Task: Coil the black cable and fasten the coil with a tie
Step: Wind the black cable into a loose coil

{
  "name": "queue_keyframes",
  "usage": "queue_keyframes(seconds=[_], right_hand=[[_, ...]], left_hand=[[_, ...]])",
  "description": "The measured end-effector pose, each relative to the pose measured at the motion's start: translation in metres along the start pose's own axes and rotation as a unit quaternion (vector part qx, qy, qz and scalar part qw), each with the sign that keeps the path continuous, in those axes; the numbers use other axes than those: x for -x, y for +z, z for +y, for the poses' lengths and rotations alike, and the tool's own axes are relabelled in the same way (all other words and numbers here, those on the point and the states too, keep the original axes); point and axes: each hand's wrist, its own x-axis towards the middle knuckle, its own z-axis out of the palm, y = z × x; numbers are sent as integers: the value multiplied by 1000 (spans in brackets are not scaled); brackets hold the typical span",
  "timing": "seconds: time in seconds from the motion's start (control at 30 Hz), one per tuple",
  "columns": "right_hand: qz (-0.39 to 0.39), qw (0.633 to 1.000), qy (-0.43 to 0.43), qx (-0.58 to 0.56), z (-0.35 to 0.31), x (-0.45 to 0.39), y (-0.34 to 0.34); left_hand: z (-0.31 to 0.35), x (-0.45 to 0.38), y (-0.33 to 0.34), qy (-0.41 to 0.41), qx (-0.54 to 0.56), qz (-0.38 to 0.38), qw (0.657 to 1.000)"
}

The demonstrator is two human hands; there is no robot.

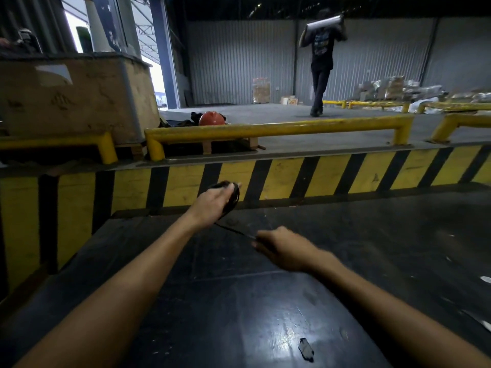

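— Two bare hands on one thing, am I right? Where is it?

— Yes. The thin black cable (230, 198) is up over the dark, scuffed worktop (265, 301), in front of the yellow-and-black striped barrier (332, 173). Most of it is wound into a small coil in the left hand (212, 205).

— Which way does the coil run?

— Its long axis goes from upper right, by the fingertips, down to the lower left, toward the wrist. From the lower end a single straight strand leaves and slants down to the right, ending at the right hand (281, 248).

— How is the left hand set?

— Curled round the coil, thumb and fingers wrapped over the loops, not spread. The coil's far edge shows beyond the fingers.

— And the right?

— Lower and nearer, knuckles up, fingers drawn together on the strand's end. It looks like a pinch, but motion blur hides the fingertips, so I cannot tell the exact grip.

— Are the hands touching?

— No, apart, joined only by the taut strand.

— Anything else?

— A yellow tubular guard rail (273, 128) above the barrier, a red hard hat (211, 119) behind it, and farther off a person in dark clothes (321, 65) carrying a grey roll (324, 23) on the shoulders.
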Motion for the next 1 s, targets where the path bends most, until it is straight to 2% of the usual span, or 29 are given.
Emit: queue_keyframes(seconds=[0.03,0.1,0.23,0.3,0.37,0.43,0.5,0.57,0.7,0.8,0.9,1.0], right_hand=[[0,1000,1,3,2,0,-16],[17,1000,-3,15,6,-1,-49],[78,997,-12,23,11,2,-92],[108,994,-3,-1,14,5,-93],[128,991,28,-37,16,10,-81],[122,987,66,-82,13,18,-55],[87,987,86,-103,2,26,-19],[59,991,83,-86,-15,34,18],[38,995,79,-51,-54,39,57],[10,998,58,-14,-75,36,55],[3,999,24,44,-78,34,28],[-10,999,4,52,-75,36,-4]], left_hand=[[-6,5,-2,-21,-76,-29,996],[-11,19,-2,-56,-147,-107,982],[-1,44,-2,-38,-104,-230,967],[7,54,-5,-25,-10,-260,965],[11,62,-9,-43,150,-289,944],[11,67,-13,-54,330,-317,887],[13,68,-14,-46,475,-312,822],[16,63,-11,-37,537,-262,801],[15,51,-1,-41,547,-142,824],[5,46,4,-33,443,-96,891],[-6,46,3,-7,288,-99,952],[-17,55,2,-6,180,-140,974]])
